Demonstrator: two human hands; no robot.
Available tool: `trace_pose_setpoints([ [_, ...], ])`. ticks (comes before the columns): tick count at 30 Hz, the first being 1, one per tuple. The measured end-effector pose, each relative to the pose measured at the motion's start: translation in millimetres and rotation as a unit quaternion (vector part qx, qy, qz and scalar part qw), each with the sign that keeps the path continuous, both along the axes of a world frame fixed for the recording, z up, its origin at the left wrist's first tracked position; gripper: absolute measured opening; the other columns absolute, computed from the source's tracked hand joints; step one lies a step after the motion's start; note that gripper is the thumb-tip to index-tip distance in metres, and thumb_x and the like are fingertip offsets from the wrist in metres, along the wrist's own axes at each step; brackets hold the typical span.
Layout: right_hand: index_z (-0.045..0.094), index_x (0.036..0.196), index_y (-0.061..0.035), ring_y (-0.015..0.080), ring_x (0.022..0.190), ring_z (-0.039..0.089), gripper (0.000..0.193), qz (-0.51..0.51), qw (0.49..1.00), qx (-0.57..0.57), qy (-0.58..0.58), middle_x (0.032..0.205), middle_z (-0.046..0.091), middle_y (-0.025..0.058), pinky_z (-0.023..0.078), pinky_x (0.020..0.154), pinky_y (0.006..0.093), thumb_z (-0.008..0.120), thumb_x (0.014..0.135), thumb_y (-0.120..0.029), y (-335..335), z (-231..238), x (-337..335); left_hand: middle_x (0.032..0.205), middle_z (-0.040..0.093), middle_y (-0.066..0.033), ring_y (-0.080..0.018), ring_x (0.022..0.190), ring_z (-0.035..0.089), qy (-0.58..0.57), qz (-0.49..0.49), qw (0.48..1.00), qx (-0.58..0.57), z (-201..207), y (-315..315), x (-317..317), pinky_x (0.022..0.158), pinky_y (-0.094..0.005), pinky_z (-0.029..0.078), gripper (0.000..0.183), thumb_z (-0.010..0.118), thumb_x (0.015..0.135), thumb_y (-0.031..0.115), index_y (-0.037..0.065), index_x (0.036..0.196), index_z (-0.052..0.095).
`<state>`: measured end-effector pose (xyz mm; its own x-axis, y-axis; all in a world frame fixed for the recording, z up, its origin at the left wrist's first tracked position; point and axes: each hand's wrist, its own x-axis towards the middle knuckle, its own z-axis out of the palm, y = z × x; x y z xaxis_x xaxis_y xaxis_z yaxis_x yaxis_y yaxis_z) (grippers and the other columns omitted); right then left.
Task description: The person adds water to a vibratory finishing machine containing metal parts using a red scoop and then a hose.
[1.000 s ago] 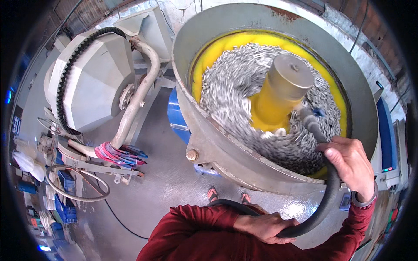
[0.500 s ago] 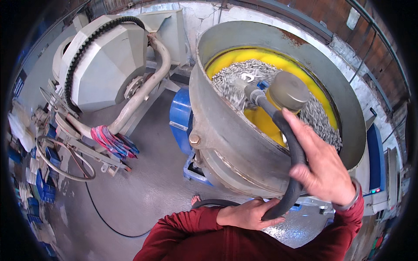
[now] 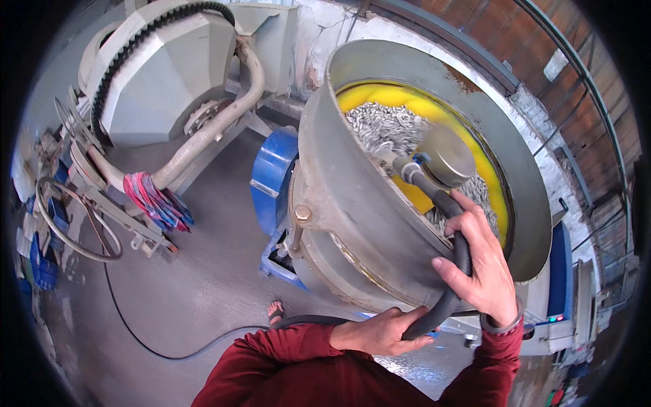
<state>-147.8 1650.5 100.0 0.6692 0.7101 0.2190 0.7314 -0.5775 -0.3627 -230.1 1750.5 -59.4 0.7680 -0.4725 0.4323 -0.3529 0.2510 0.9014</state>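
My left hand point(image 3: 380, 331) grips a thick black hose point(image 3: 441, 313) near my body. Farther along, my right hand point(image 3: 480, 271) curls its fingers round the same hose, the thumb lying nearer me. A grey fitting with a small blue part point(image 3: 408, 169) ends the hose, over the rim of a large round metal tub point(image 3: 373, 230). Inside the tub, many small silvery metal pieces point(image 3: 386, 125) lie against a yellow lining point(image 3: 434, 102). A blunt, rounded metal hub point(image 3: 447, 156) rises in the tub's middle. Blur hides whether water leaves the fitting.
A blue motor housing point(image 3: 274, 169) adjoins the tub's left side. Beyond it stands a pale faceted drum point(image 3: 169, 74) with a black toothed belt and a bent pipe frame carrying a colourful cloth point(image 3: 156, 200). The hose trails over the grey floor point(image 3: 196, 285) past my sandalled foot point(image 3: 275, 311).
My right hand has gone from nearly flat beside the hose to curled round it. The hose end has shifted slightly right and down, and the view has moved a little.
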Motion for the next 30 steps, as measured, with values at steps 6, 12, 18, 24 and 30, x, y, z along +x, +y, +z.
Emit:
trace_pose_setpoints([
  [6, 0.048, 0.086, -0.0023, 0.0391, 0.114, 0.043, 0.032, -0.034, 0.999, 0.029, -0.022, 0.125, 0.040, 0.0274, 0.031, 0.095, 0.0423, 0.059, 0.062, -0.019, 10, -8, 0, 0.090, 0.055, -0.0153, -0.0303, 0.080, 0.058, -0.167, 0.109, 0.980, -0.015, -23, 23, 4, 0.066, -0.0389, 0.047, 0.042, 0.053, 0.085, 0.037, 0.000, 0.105, 0.050],
  [12, 0.038, 0.083, -0.0009, 0.0329, 0.119, 0.034, 0.025, -0.159, 0.986, 0.045, -0.019, 0.128, 0.039, 0.0259, 0.015, 0.102, 0.0398, 0.045, 0.067, -0.018, 41, -24, -18, 0.084, 0.056, -0.0092, -0.0261, 0.079, 0.058, -0.024, 0.095, 0.995, 0.016, -99, 103, -2, 0.066, -0.0347, 0.047, 0.029, 0.056, 0.085, 0.029, 0.006, 0.104, 0.055],
  [18, 0.049, 0.121, -0.0105, 0.0371, 0.096, 0.050, 0.043, 0.005, 0.992, -0.053, -0.116, 0.123, 0.042, 0.0238, 0.042, 0.073, 0.0444, 0.034, 0.091, -0.038, -3, -20, -5, 0.081, 0.063, -0.0124, -0.0239, 0.071, 0.061, 0.222, 0.285, 0.901, 0.241, -201, 196, -34, 0.063, -0.0336, 0.047, 0.025, 0.047, 0.089, 0.027, 0.006, 0.100, 0.056],
  [24, 0.045, 0.125, -0.0130, 0.0396, 0.107, 0.044, 0.071, -0.073, 0.985, -0.074, -0.137, 0.127, 0.038, 0.0245, 0.037, 0.080, 0.0530, 0.020, 0.083, -0.065, -29, -25, -7, 0.090, 0.059, -0.0081, -0.0159, 0.078, 0.056, 0.566, 0.267, 0.779, -0.040, -381, 251, -17, 0.069, -0.0307, 0.049, 0.035, 0.048, 0.086, 0.027, 0.000, 0.107, 0.053],
  [30, 0.044, 0.125, -0.0110, 0.0380, 0.109, 0.043, 0.069, -0.234, 0.964, -0.079, -0.097, 0.127, 0.039, 0.0236, 0.035, 0.083, 0.0510, 0.021, 0.084, -0.061, 1, -24, 8, 0.095, 0.055, -0.0121, -0.0217, 0.085, 0.054, 0.627, 0.362, 0.685, -0.087, -432, 258, 75, 0.068, -0.0366, 0.050, 0.052, 0.045, 0.087, 0.047, -0.001, 0.105, 0.052],
])
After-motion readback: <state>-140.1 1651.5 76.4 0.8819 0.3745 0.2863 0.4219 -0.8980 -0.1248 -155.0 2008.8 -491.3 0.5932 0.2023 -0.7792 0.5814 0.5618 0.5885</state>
